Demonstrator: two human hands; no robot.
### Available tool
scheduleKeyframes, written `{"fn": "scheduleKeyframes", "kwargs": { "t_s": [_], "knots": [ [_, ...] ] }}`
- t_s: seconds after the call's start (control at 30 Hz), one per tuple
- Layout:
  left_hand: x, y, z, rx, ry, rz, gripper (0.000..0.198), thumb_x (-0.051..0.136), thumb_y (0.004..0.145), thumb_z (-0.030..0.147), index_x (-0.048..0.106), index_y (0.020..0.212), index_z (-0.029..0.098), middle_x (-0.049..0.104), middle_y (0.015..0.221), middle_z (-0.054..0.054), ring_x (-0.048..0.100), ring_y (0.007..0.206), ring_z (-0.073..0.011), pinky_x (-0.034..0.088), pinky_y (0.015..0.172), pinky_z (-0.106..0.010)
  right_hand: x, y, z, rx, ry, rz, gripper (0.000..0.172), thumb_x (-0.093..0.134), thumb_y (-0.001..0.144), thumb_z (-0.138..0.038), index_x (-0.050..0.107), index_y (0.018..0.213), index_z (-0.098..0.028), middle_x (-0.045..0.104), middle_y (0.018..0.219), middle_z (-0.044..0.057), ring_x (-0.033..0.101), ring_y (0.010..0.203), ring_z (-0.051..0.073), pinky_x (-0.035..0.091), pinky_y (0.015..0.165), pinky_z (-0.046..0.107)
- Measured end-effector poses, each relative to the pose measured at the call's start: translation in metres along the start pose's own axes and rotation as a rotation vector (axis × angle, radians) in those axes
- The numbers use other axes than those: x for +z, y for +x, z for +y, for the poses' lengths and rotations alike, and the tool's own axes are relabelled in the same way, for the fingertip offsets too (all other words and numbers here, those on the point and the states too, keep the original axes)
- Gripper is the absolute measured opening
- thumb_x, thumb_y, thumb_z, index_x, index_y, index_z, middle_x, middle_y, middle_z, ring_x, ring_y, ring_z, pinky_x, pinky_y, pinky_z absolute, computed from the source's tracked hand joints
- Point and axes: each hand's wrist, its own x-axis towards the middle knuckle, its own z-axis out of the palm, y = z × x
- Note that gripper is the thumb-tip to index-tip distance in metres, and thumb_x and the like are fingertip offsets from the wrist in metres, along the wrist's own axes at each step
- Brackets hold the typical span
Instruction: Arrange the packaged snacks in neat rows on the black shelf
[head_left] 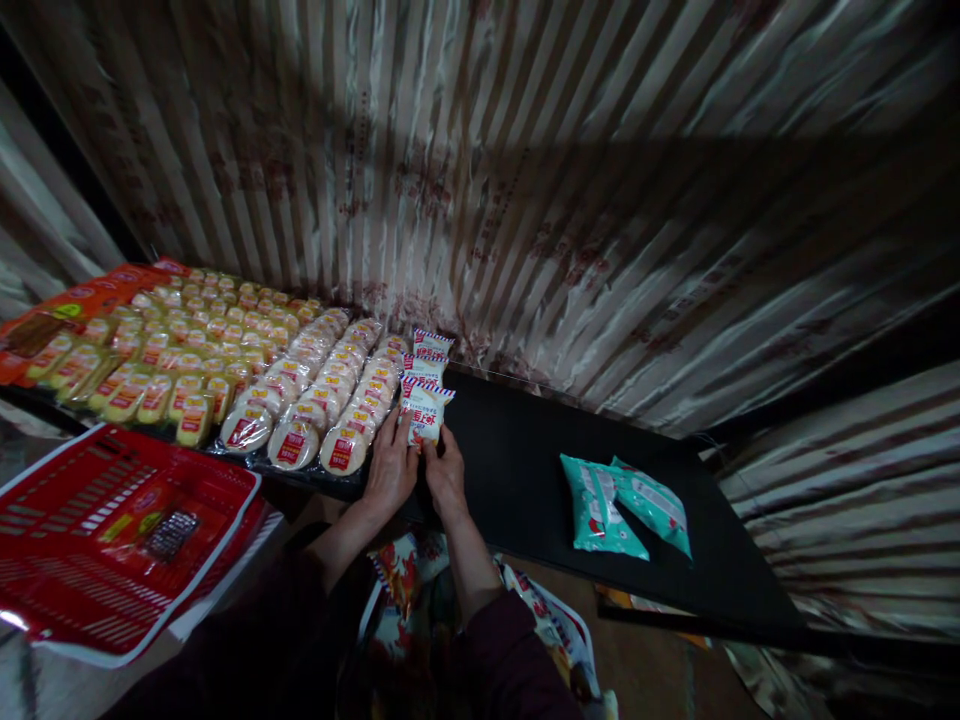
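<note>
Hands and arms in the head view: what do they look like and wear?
The left hand and right hand are bare, without gloves; no ring or watch shows in the dim light. The left sleeve and right sleeve are dark, seemingly maroon, ending partway along the forearms.

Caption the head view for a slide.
The left hand and right hand hold a striped packet beside snack rows on a black shelf.
</note>
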Motion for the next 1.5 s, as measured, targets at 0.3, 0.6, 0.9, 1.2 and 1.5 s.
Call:
{"fn": "scheduleKeyframes", "kwargs": {
  "t_s": [0.3,0.6,0.9,1.2,1.5],
  "knots": [
    [0.016,-0.002,-0.008,0.142,0.225,0.062,0.057,0.039,0.087,0.013,0.025,0.142,0.013,0.024,0.15,-0.019,0.019,0.14,-0.0291,0.032,0.109,-0.051,-0.005,0.006,-0.008,-0.068,-0.188,-0.002,0.046,0.053,0.077,-0.03,0.059,0.12,-0.014,0.059,0.113,0.015,0.055,0.105,0.025,0.042,0.095,0.038],
    [0.016,0.002,0.0,0.204,0.377,0.086,0.053,0.042,0.086,0.013,0.033,0.138,0.01,0.025,0.149,-0.022,0.012,0.142,-0.0314,0.031,0.106,-0.053,-0.027,0.043,0.015,0.019,0.085,0.053,0.054,0.05,0.08,-0.055,0.06,0.117,-0.018,0.058,0.124,0.012,0.053,0.115,0.023,0.038,0.101,0.037],
    [0.018,0.019,0.011,0.19,0.48,0.105,0.051,0.048,0.086,0.026,0.041,0.135,0.014,0.03,0.148,-0.02,0.026,0.138,-0.0337,0.035,0.102,-0.048,-0.007,0.124,0.006,0.07,0.427,-0.007,0.055,0.05,0.08,-0.055,0.059,0.121,-0.02,0.061,0.125,0.009,0.053,0.12,0.02,0.037,0.103,0.034],
    [0.024,0.037,0.016,0.136,0.451,0.135,0.059,0.049,0.085,0.031,0.036,0.137,0.007,0.03,0.147,-0.023,0.035,0.132,-0.0352,0.038,0.101,-0.046,0.011,0.148,0.001,0.168,0.534,-0.065,0.052,0.041,0.085,-0.056,0.068,0.106,-0.017,0.066,0.117,0.009,0.058,0.115,0.022,0.041,0.101,0.036],
    [0.025,0.045,0.015,0.147,0.411,0.151,0.057,0.048,0.085,0.028,0.035,0.137,0.007,0.029,0.147,-0.022,0.022,0.139,-0.0343,0.03,0.108,-0.053,0.006,0.143,0.002,0.209,0.58,-0.068,0.057,0.042,0.081,-0.063,0.071,0.098,-0.017,0.067,0.114,0.009,0.06,0.111,0.024,0.043,0.099,0.037]
  ]
}}
